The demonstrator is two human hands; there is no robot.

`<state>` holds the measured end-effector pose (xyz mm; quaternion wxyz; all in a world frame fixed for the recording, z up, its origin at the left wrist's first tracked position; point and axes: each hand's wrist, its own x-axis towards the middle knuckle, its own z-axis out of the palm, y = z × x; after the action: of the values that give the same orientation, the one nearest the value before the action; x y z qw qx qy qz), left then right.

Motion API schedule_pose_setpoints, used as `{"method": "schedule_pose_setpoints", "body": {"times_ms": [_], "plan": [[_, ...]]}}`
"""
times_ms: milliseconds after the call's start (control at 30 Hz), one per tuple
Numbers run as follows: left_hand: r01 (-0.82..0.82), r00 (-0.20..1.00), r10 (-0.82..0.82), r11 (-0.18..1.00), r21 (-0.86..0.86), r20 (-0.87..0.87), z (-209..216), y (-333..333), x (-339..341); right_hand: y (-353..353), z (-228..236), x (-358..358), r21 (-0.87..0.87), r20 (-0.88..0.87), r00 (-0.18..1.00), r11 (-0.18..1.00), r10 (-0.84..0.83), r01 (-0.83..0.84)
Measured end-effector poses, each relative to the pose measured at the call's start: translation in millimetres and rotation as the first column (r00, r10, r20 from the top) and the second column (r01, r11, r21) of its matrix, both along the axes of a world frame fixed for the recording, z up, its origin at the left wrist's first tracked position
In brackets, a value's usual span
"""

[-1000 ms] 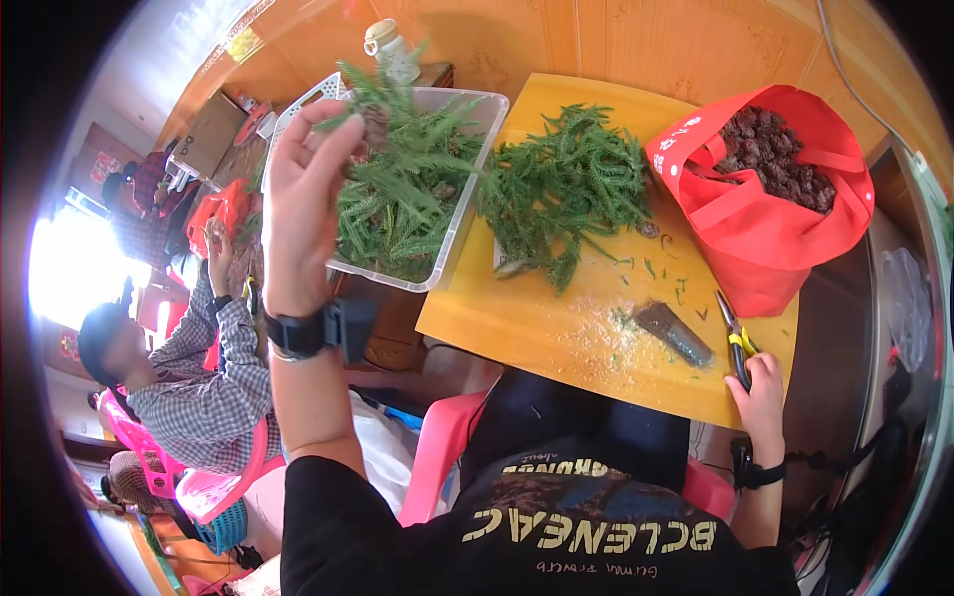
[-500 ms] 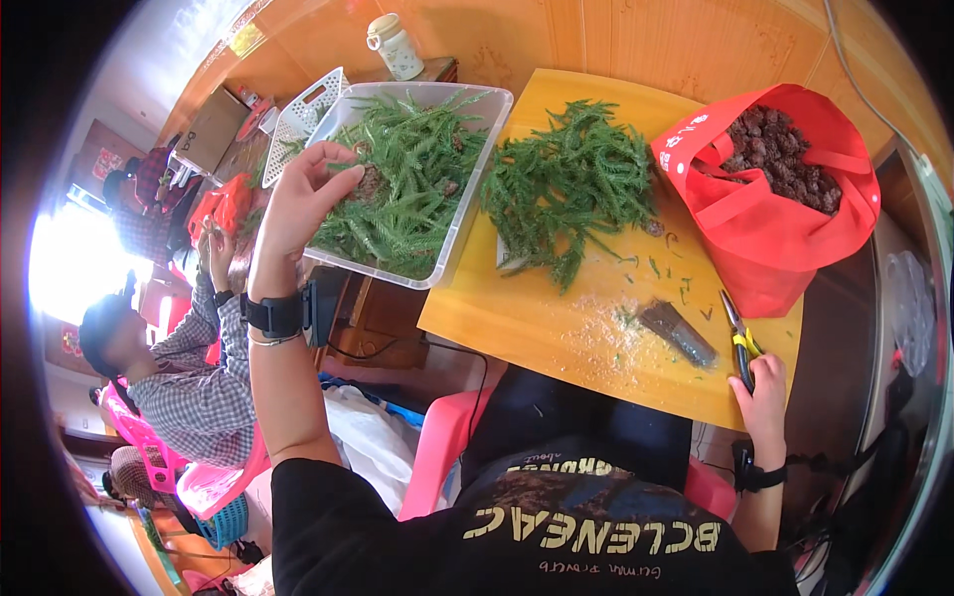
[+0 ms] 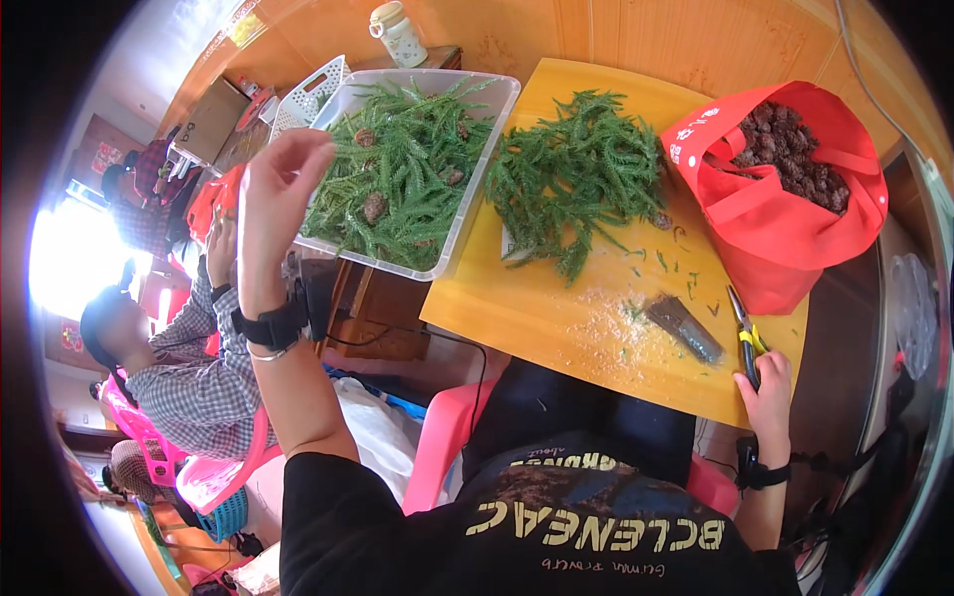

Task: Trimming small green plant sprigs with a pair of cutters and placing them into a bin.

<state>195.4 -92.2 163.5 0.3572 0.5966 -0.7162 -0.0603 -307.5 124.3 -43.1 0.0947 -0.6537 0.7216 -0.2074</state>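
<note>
My left hand (image 3: pixel 281 194) is raised at the near left side of a clear plastic bin (image 3: pixel 465 214). Its fingers are loosely bent with nothing visible in them. Green artificial pine sprigs fill the bin, and a brown pine cone (image 3: pixel 374 206) sits among them with several others. At the table's right edge my right hand (image 3: pixel 768 389) is closed round the handles of pliers (image 3: pixel 747 343) with black and yellow grips. The pliers' jaws rest over the tabletop, pointing away from me. Left of them lies a dark strip in clear wrapping (image 3: pixel 684 330).
A pile of green sprigs (image 3: pixel 576 179) lies on the yellow table (image 3: pixel 497 308), with pale crumbs and clippings nearer me. A red bag (image 3: pixel 765 238) of pine cones stands at the right. Behind the bin are a white basket (image 3: pixel 308 94) and bottle (image 3: pixel 397 38). Another person (image 3: pixel 199 368) sits at left.
My left hand has moved left and up, away from the pine cone in the bin, which now shows uncovered. My right hand stays on the pliers. The view has shifted slightly.
</note>
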Motion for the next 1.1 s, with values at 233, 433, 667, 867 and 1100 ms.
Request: {"method": "schedule_pose_setpoints", "body": {"times_ms": [233, 433, 667, 867, 1100], "plan": [[0.609, 0.793, -0.5, 0.665, 0.432, -0.349, -38.1, 42.0, -109.1, -5.5, 5.6, -1.1, 0.082, 0.13, 0.99, 0.995, -0.059, 0.048], [0.37, 0.851, -0.456, 0.872, 0.32, 0.26, -139.4, 23.1, -150.8, -0.3, 23.1, 1.8, 0.018, 0.068, 0.994, 0.997, -0.08, 0.079], [0.292, 0.706, -0.379, 0.926, 0.241, 0.599, -177.4, 9.1, -173.1, -10.8, 59.5, 16.0, -0.046, 0.093, 0.996, 0.999, -0.002, 0.006], [0.388, 0.833, -0.465, 0.878, 0.281, 0.301, -171.8, 9.2, -169.2, -54.7, 79.4, 49.2, 0.094, 0.214, 0.91, 0.919, 0.356, -0.382], [0.599, 0.788, -0.614, 0.781, 0.175, 0.04, -154.1, 27.6, -170.6, -119.7, 50.7, 86.2, 0.129, -0.033, 0.939, 0.933, 0.344, -0.337]]}}
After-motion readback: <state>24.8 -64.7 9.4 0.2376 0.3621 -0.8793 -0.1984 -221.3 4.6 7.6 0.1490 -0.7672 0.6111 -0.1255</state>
